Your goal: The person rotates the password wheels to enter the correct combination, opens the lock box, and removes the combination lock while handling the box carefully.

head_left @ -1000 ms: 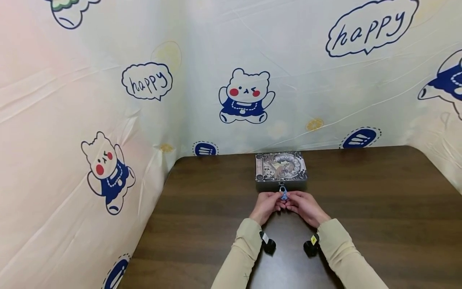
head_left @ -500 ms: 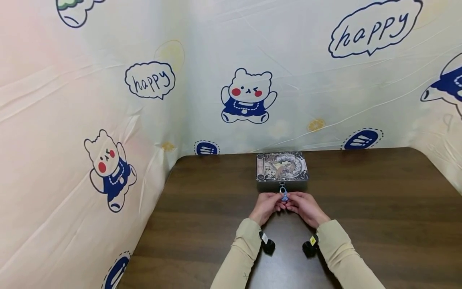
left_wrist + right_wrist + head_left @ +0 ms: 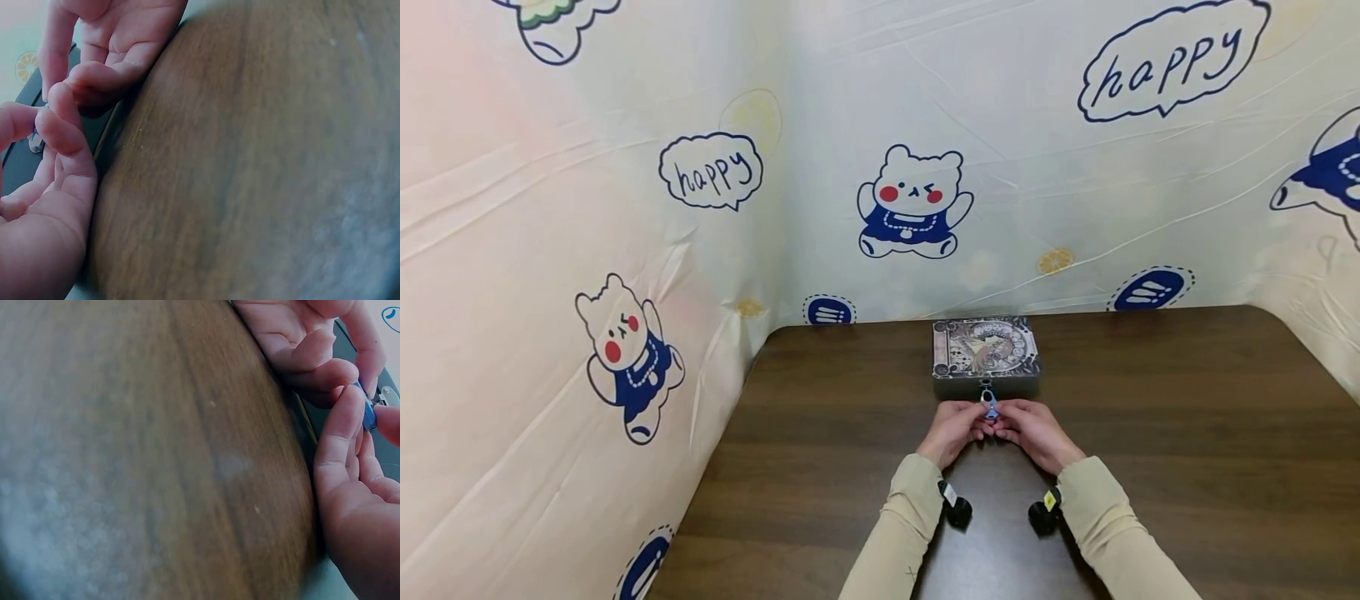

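A dark box with an ornate printed lid stands near the table's far edge. At the latch on its front hangs a small blue padlock with a metal shackle. My left hand pinches the padlock from the left side. From the right, my right hand pinches it too, thumb and forefinger on the blue body. The fingertips of both hands meet around it and cover most of it. In the left wrist view, part of the metal latch shows behind the fingers.
The brown wooden table spreads out around the hands. Behind it and to the sides hangs a pale curtain printed with cartoon bears. Small black devices are strapped at both wrists, below the beige sleeves.
Both hands stay at the padlock with hardly any movement. The head view shifts very slightly; the box stays in place.
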Demonstrator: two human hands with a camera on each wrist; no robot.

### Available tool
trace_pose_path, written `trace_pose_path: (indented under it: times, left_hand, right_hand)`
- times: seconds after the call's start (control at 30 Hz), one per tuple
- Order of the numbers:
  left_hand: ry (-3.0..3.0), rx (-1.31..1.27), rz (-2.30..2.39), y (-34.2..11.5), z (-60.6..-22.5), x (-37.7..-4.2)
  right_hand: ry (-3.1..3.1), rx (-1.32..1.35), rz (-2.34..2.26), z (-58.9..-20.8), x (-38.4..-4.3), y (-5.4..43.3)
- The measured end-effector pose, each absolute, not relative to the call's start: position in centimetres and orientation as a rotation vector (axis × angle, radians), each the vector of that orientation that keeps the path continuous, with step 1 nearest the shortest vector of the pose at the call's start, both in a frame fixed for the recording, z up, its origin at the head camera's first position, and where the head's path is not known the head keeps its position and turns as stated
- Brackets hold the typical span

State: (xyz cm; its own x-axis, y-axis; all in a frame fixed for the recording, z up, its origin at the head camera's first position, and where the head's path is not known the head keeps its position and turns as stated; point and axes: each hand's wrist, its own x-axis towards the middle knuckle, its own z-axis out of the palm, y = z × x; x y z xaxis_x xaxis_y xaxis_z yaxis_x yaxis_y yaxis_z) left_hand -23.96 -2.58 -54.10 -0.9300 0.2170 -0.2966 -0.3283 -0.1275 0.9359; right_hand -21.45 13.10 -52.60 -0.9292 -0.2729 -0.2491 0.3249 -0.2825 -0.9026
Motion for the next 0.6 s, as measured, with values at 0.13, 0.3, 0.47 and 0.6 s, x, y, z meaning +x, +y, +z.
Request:
trace_pose_path:
  times: [0.13,0.3,0.47,0.6]
  left_hand:
    - [1.793,-0.127,2.110,-2.65,-54.06,-23.97]
    - [1.790,-0.115,2.098,-2.80,-54.05,-23.97]
    - [1.779,-0.089,2.093,-2.84,-53.99,-24.01]
    - [1.782,-0.073,2.089,-2.91,-53.95,-24.01]
  right_hand:
    - [1.612,0.059,-2.249,-52.57,-21.48,13.09]
    - [1.635,0.061,-2.235,-52.53,-21.47,13.00]
    - [1.651,0.071,-2.228,-52.59,-21.51,12.99]
    - [1.657,0.068,-2.223,-52.65,-21.48,12.94]
